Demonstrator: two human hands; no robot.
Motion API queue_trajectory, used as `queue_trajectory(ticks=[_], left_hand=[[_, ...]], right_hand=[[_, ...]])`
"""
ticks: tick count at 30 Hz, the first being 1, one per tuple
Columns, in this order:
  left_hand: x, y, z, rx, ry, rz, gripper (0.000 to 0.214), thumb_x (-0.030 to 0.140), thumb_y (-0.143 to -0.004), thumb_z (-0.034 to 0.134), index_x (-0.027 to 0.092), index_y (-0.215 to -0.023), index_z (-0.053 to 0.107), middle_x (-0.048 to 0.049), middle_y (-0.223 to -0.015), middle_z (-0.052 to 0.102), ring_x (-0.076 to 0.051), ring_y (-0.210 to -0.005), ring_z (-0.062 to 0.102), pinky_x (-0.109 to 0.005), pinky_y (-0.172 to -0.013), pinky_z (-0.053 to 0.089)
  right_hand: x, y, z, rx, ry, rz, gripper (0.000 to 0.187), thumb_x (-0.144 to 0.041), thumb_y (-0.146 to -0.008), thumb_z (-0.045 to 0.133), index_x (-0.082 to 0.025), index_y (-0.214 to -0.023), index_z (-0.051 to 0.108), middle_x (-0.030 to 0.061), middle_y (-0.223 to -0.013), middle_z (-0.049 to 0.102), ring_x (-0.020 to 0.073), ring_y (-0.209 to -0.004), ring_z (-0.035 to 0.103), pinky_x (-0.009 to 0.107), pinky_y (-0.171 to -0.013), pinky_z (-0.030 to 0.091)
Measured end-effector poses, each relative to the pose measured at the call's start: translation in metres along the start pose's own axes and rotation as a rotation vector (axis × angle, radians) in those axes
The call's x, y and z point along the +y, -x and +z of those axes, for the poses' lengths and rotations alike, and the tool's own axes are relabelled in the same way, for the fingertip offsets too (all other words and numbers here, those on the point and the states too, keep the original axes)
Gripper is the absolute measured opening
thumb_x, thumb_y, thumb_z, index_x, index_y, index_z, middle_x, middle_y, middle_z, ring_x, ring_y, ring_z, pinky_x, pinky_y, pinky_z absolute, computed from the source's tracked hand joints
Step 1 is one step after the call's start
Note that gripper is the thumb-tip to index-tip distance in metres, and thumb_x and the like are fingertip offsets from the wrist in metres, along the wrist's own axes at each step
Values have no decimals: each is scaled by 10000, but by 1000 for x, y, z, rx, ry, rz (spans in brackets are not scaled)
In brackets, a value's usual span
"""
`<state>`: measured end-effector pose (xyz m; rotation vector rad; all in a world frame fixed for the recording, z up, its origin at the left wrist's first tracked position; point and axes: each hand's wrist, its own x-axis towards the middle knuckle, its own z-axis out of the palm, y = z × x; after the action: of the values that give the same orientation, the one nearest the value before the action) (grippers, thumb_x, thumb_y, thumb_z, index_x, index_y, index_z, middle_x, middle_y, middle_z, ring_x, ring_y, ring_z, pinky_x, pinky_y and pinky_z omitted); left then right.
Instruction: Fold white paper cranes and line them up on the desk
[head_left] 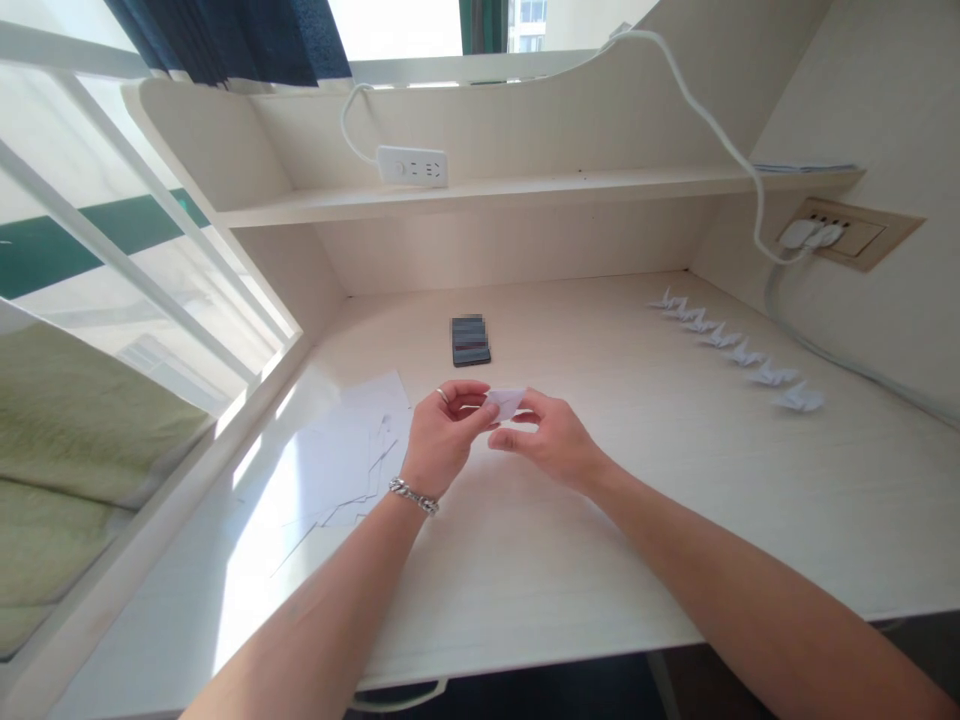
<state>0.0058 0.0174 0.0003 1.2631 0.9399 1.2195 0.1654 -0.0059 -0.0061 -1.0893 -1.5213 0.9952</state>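
Note:
Both my hands meet over the middle of the pale desk (pixel 570 560), pinching a small folded piece of white paper (pixel 505 402). My left hand (pixel 444 436), with a ring and a chain bracelet at the wrist, grips the paper's left side with curled fingers. My right hand (pixel 547 436) holds its right side between thumb and fingers. A loose stack of white paper sheets (pixel 337 462) lies just left of my left hand.
A dark phone (pixel 470 340) lies flat beyond my hands. Several small folded white paper cranes (pixel 739 345) stand in a row at the right. A white power strip (pixel 412 166) sits on the shelf, its cable running to a wall socket (pixel 817 234).

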Motion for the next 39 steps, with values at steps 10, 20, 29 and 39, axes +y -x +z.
queue_trajectory(ticks=[10, 20, 29, 39], left_hand=[[-3, 0, -2, -59, -168, 15, 387, 332, -696, 798, 162, -1009, 646, -51, -787, 714, -163, -736, 659, -289, -691, 510], [2, 0, -4, -105, -417, -3, 296, 441, -781, 683, 162, -879, 692, -60, -807, 696, -162, -729, 615, -270, -640, 466], [0, -1, -1, -127, -394, -4, 288, 444, -821, 624, 162, -763, 639, -24, -656, 626, -139, -614, 552, -263, -593, 433], [-1, 0, 5, -82, -224, -53, 324, 466, -769, 687, 146, -746, 644, -27, -663, 635, -132, -607, 561, -258, -581, 445]], right_hand=[[15, -5, 1, 120, -51, 41, 291, -481, -849, 613, -224, -839, 749, 41, -852, 727, 221, -825, 641, 354, -750, 490], [13, -3, -1, 47, -12, 53, 233, -421, -847, 627, -202, -855, 706, 49, -829, 700, 206, -782, 625, 351, -718, 485], [9, -3, 0, 59, -189, 107, 368, -403, -794, 692, -208, -1084, 579, 28, -794, 697, 187, -742, 645, 340, -710, 503], [5, -5, -3, 32, -154, 210, 402, -566, -731, 714, -173, -671, 661, 53, -662, 667, 162, -624, 588, 326, -637, 480]])
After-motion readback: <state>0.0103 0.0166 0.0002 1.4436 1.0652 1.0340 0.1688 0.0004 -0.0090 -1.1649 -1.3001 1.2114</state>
